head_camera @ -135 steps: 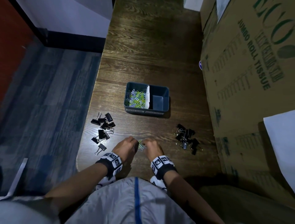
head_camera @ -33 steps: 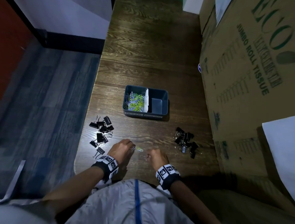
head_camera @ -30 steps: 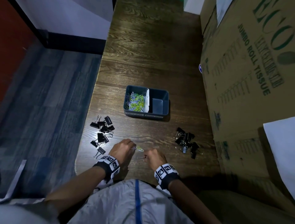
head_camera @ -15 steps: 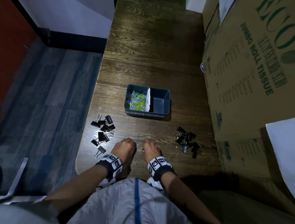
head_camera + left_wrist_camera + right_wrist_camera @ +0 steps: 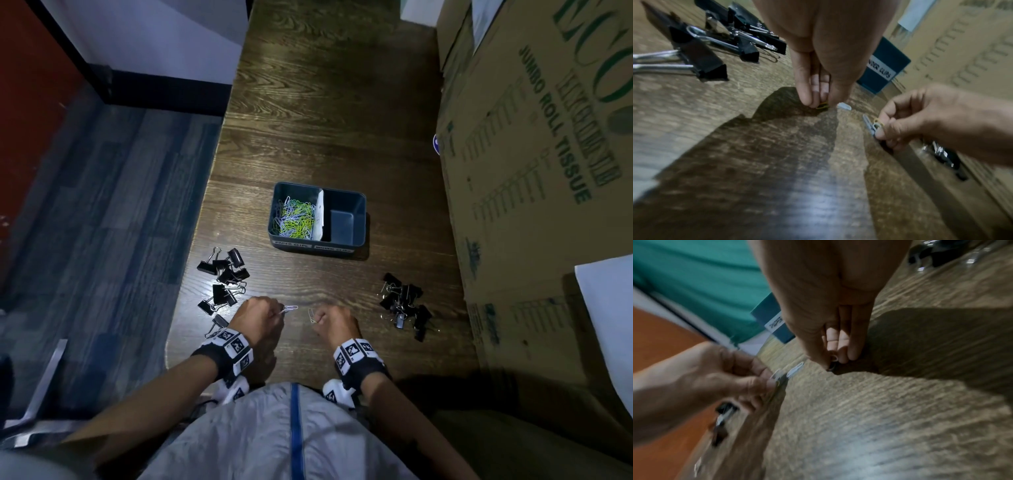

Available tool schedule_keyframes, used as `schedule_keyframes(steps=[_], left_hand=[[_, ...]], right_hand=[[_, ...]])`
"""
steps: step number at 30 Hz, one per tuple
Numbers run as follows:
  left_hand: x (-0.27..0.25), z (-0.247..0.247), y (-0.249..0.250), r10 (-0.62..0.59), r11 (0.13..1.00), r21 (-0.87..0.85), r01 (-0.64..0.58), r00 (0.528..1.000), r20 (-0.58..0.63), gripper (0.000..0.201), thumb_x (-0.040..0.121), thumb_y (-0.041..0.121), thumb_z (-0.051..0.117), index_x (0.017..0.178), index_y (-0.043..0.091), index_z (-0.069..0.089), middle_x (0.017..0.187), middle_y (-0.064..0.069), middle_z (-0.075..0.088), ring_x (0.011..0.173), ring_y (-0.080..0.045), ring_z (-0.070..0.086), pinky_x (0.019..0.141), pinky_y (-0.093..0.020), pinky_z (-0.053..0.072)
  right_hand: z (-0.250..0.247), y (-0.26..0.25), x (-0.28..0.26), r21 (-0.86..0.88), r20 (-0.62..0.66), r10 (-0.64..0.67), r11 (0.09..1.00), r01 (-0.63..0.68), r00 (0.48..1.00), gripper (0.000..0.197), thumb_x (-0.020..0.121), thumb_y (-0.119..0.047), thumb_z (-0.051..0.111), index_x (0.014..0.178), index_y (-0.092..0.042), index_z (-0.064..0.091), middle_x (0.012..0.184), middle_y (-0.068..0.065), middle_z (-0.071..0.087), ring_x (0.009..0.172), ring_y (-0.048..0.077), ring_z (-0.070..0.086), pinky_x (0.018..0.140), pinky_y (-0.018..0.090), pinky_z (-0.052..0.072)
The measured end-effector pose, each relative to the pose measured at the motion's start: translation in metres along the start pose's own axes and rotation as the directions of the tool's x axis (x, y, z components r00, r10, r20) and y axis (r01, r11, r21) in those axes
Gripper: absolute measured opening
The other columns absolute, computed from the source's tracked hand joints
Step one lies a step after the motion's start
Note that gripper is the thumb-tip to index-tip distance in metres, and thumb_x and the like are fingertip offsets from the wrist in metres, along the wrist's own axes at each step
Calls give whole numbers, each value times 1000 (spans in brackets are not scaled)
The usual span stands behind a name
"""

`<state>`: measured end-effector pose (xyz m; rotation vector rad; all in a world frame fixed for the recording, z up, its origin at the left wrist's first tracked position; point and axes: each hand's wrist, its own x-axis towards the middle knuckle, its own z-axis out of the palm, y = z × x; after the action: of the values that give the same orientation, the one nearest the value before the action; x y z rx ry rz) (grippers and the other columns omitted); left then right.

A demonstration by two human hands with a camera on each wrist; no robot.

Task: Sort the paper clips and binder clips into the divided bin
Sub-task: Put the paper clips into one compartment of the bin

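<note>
We list the head view from left to right. Left of centre: a loose group of black binder clips [image 5: 224, 281] on the dark wooden table [image 5: 325, 102]. Lower centre: our left hand [image 5: 258, 317], fingers curled, pinching paper clips [image 5: 288, 309] just above the tabletop. Beside it, a little apart: our right hand [image 5: 334, 323], fingers curled, pinching more paper clips [image 5: 311, 315]. Above both hands, mid-frame: the divided bin [image 5: 359, 236], its left compartment filled with coloured paper clips [image 5: 296, 219], a white divider [image 5: 320, 214] upright between the halves, the right compartment showing only its floor. Right of the hands: a second group of binder clips [image 5: 406, 305]. Right edge of the frame: a printed cardboard box [image 5: 534, 154].
</note>
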<state>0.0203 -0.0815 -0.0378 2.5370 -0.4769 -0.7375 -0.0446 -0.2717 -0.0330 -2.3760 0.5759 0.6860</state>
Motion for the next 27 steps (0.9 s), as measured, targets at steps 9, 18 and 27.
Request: schedule_keyframes(steps=[9, 18, 27], left_hand=[[25, -81, 36, 122, 970, -175, -168, 961, -246, 1, 86, 19, 71, 86, 20, 71, 73, 6, 69, 64, -3, 64, 59, -18, 54], [76, -119, 68, 117, 970, -135, -201, 877, -465, 16, 90, 13, 64, 105, 10, 69, 93, -8, 72, 76, -16, 67, 74, -31, 58], [21, -27, 30, 172, 980, 129, -152, 971, -167, 9, 87, 20, 64, 96, 17, 64, 90, 0, 61, 80, -19, 61, 61, -25, 42]], right_hand=[[-41, 10, 2, 258, -69, 42, 966, -23, 997, 23, 75, -19, 83, 65, -31, 66, 64, -12, 64, 63, 4, 60, 60, 20, 45], [-108, -71, 27, 239, -210, -206, 937, 254, 956, 23, 76, -3, 80, 68, -19, 66, 68, -6, 65, 62, 4, 57, 69, 19, 48], [-131, -112, 53, 248, -388, -211, 914, 322, 897, 26, 78, -16, 83, 102, -16, 72, 92, 1, 68, 83, 14, 64, 74, 27, 55]])
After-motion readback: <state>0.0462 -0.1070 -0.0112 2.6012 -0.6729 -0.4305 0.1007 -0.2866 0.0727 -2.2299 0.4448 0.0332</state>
